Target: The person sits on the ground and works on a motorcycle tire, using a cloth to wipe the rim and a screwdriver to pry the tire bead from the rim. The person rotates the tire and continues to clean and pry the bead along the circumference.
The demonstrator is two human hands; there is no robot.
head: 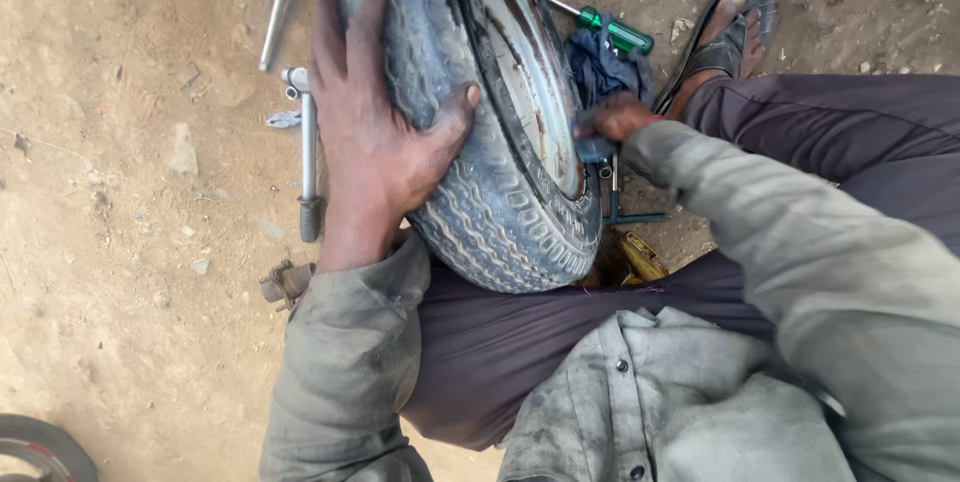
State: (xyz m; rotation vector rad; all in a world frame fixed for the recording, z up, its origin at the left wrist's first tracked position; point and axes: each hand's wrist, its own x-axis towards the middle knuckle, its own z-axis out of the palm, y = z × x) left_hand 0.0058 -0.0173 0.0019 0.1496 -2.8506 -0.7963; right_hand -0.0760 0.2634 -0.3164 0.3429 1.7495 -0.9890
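A worn tyre (490,212) on a metal rim (525,72) stands upright against my lap. My left hand (375,132) lies flat on the tread, fingers spread, thumb hooked toward the sidewall. My right hand (615,120) is closed on a dark blue cloth (598,149) pressed against the rim's edge. More of the blue cloth (605,67) is bunched behind the wheel.
A green-handled screwdriver (615,32) lies behind the wheel. A metal wrench with a socket (307,157) and other steel bars (280,2) lie on the dirt at left. My sandalled foot (730,32) is at top right. Part of another tyre (40,447) shows bottom left.
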